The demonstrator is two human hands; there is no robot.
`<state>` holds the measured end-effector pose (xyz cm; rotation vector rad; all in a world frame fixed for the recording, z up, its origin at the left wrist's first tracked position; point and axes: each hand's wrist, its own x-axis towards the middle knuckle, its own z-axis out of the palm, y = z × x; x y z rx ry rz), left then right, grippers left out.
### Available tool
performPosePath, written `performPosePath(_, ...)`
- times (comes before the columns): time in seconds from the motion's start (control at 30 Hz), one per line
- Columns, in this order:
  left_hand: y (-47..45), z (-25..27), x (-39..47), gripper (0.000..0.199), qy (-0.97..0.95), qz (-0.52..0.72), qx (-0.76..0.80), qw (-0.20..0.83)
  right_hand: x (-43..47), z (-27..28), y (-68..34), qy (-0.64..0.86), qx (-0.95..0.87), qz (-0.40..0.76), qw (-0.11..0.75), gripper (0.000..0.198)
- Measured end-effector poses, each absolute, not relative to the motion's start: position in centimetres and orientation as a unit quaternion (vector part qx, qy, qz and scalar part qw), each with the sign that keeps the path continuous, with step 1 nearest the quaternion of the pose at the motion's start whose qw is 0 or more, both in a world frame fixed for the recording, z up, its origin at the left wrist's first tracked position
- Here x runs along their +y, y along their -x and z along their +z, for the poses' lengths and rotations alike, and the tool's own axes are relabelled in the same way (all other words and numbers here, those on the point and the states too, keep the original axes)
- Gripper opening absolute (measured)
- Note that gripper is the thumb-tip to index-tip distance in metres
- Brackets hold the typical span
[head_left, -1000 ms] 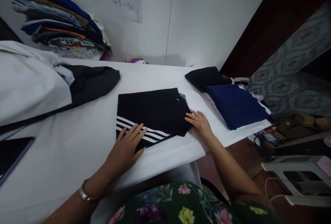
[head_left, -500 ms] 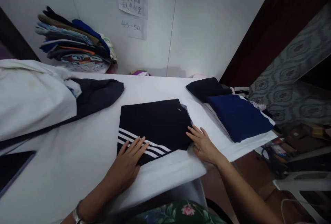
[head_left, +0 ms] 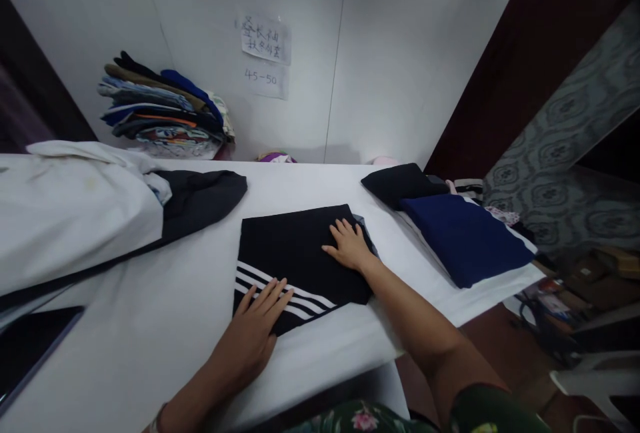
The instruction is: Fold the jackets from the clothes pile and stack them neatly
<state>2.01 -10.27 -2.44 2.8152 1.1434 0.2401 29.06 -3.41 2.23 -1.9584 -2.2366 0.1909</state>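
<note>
A folded black garment with white stripes [head_left: 285, 243] lies flat on the white-covered table [head_left: 185, 299] in front of me. My left hand [head_left: 257, 319] rests on its lower left part, fingers stretched over the stripes. Higher up, near the garment's right side, my right hand [head_left: 349, 244] lies palm down with fingers spread. Neither hand grips the cloth. A bit of grey fabric peeks out at the garment's upper right edge.
To the right are a folded navy garment [head_left: 465, 236] and a folded black one [head_left: 405, 183]. A tall pile of folded clothes [head_left: 165, 109] stands at the back left. White cloth [head_left: 80, 199] and dark cloth [head_left: 205, 199] lie at left, above a dark flat device [head_left: 35, 346].
My right hand has moved from the garment's right edge up and left onto its upper right part. My left hand stays on the stripes. The camera view has shifted slightly.
</note>
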Motion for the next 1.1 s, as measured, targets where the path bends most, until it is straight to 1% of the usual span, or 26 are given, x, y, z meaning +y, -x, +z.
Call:
performPosePath(0.03,-2.0,-2.4,-10.3,0.081,-0.924,0.085,0.368,0.053,-3.0,1.4,-29.6,0.670,-0.737,0.068,0.059,0.070)
performPosePath(0.1,-1.9,-2.4,-10.3,0.082,-0.927,0.091,0.359,0.064,-2.6,0.1,-30.5,0.680,-0.729,0.064,0.040,0.073)
performPosePath(0.23,-1.7,-2.1,-10.3,0.082,-0.926,0.095,0.355,0.089,-2.6,-0.9,-30.9,0.678,-0.733,0.040,0.046,0.075)
performPosePath(0.33,-1.5,-2.2,-10.3,0.081,-0.924,0.125,0.346,0.105,-2.7,-1.0,-30.8,0.678,-0.732,0.039,0.047,0.074)
performPosePath(0.43,-1.4,-2.4,-10.2,0.068,-0.923,0.148,0.339,0.104,-2.7,-0.9,-30.7,0.681,-0.730,0.043,0.048,0.074)
performPosePath(0.5,-1.5,-2.4,-10.1,0.063,-0.924,0.144,0.340,0.103,-2.6,-0.7,-30.6,0.682,-0.728,0.054,0.045,0.074)
performPosePath(0.63,-1.7,-2.3,-10.0,0.062,-0.924,0.141,0.343,0.094,-1.9,0.5,-30.6,0.688,-0.718,0.095,0.040,0.074)
performPosePath(0.73,-1.6,-2.5,-9.9,0.062,-0.923,0.151,0.344,0.087,-0.8,1.2,-31.2,0.698,-0.711,0.066,0.060,0.073)
performPosePath(0.8,-1.6,-2.6,-9.9,0.062,-0.922,0.149,0.347,0.088,-0.1,1.0,-31.9,0.714,-0.696,0.061,0.052,0.072)
performPosePath(0.9,-1.6,-2.6,-9.9,0.061,-0.922,0.145,0.348,0.093,0.5,-0.1,-32.8,0.734,-0.672,0.090,0.036,0.073)
performPosePath(1.1,-1.4,-3.0,-9.6,0.057,-0.922,0.138,0.351,0.089,0.6,-0.8,-33.2,0.728,-0.674,0.100,0.072,0.071)
